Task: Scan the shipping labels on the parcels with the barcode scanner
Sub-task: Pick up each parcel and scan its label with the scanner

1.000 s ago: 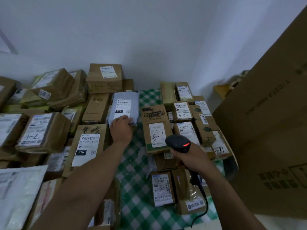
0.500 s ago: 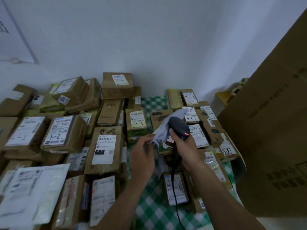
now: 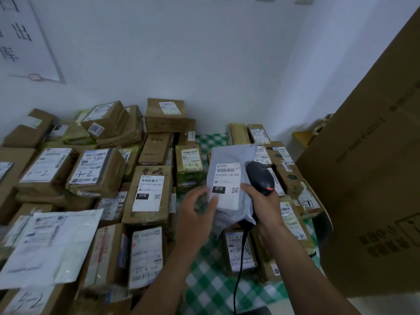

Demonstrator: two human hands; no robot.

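Observation:
I hold a grey mailer bag up over the green checked table, its white shipping label facing me. My left hand, blurred, holds the bag's lower left edge with the thumb lying on the label. My right hand grips the handle of the black barcode scanner, whose red light shows. The right thumb also presses on the bag's right side, and the scanner head sits right beside the label. Several labelled cardboard parcels, such as the 010 box, lie all around.
Stacked parcels fill the table's left and far side; more boxes lie under my hands. A tall cardboard carton stands close on the right. The scanner's cable hangs down over the green checked cloth. A white wall is behind.
The grey bag was lifted off the pile by my left hand, brought to the scanner, and turned so its label faces up. My right thumb now rests on it.

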